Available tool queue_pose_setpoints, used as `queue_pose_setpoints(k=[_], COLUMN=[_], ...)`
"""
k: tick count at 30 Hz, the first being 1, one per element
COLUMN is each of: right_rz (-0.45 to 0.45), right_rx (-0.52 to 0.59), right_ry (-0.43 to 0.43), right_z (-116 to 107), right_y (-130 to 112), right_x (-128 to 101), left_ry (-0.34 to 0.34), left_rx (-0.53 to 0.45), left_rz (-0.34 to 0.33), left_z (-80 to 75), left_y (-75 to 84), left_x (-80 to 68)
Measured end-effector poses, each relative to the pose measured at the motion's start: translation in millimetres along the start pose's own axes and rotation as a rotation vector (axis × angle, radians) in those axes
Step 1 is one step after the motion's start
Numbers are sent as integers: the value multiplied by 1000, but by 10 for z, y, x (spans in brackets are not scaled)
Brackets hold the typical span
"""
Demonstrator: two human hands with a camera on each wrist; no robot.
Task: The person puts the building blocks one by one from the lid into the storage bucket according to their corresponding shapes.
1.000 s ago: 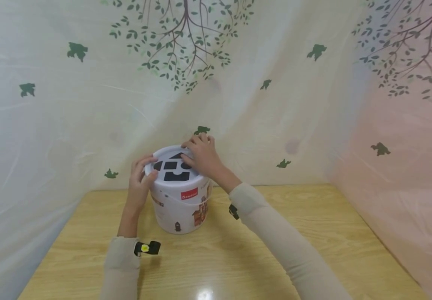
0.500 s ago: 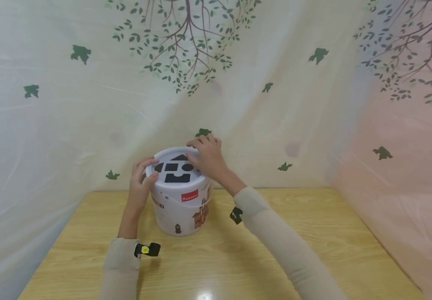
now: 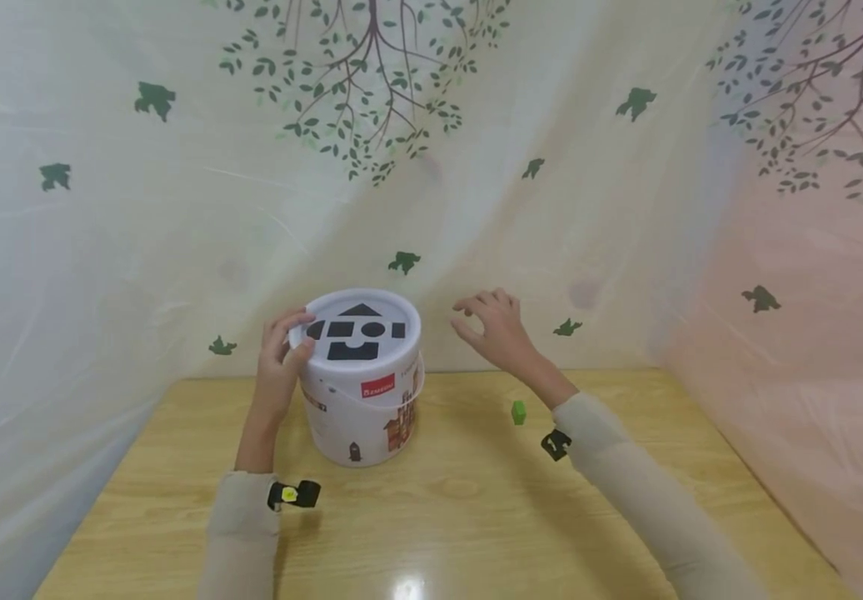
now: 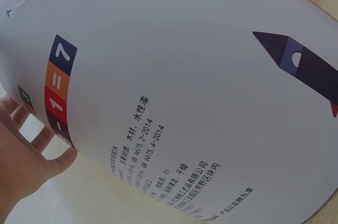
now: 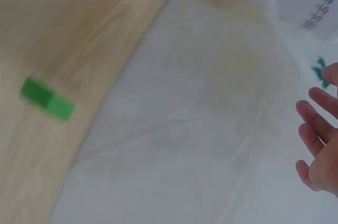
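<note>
A white lidded bucket point(image 3: 360, 417) stands on the table, printed with a red label and toy pictures. Its lid point(image 3: 345, 293) has several black shapes: a triangle, a circle, rectangles and an arch. My left hand point(image 3: 279, 367) grips the lid's left rim, fingers over the top edge and thumb at the front. In the left wrist view the bucket's printed side point(image 4: 200, 76) fills most of the picture, my left hand point(image 4: 24, 152) against it. To the bucket's right, my right hand point(image 3: 497, 327) is in the air, fingers loosely bent, holding nothing. Below it a small green block point(image 3: 519, 412) stands on the table.
The wooden table point(image 3: 431, 533) meets a pale curtain point(image 3: 311, 200) printed with branches and green leaves at its back edge. A thin white handle point(image 3: 421, 379) hangs round the bucket's front right. Black wrist cameras sit on both sleeves.
My right hand has left the lid's right side and moved right, uncovering the lid's shapes and the green block. My left hand has stayed on the rim, and the bucket stands in place.
</note>
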State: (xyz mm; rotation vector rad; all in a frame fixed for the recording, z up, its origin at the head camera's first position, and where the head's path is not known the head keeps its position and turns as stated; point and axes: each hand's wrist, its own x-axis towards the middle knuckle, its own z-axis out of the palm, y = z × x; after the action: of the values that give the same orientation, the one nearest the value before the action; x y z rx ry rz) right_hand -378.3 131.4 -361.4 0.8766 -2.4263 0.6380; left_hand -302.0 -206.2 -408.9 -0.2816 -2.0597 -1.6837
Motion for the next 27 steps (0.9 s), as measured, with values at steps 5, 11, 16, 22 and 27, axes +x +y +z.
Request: queue_pose_setpoints(k=[5,11,16,22,27], right_rz=[46,129,152,184,190], right_rx=[-7,25,30,34,18], right_ry=[-146,-304,-376,-456,-490], right_z=[6,12,32,66,82], right_y=[312,563,725,869,923], right_x=[-304,-666,-886,-1039,-1142], left_ry=[4,1,4,6,2], left_rx=[0,-7,-12,-15,-20], left_rz=[-5,-7,-6,-9,-5], left_z=[-5,3,-1,-3,5], left_y=[3,15,35,32,7], left_x=[1,-2,-1,3,10])
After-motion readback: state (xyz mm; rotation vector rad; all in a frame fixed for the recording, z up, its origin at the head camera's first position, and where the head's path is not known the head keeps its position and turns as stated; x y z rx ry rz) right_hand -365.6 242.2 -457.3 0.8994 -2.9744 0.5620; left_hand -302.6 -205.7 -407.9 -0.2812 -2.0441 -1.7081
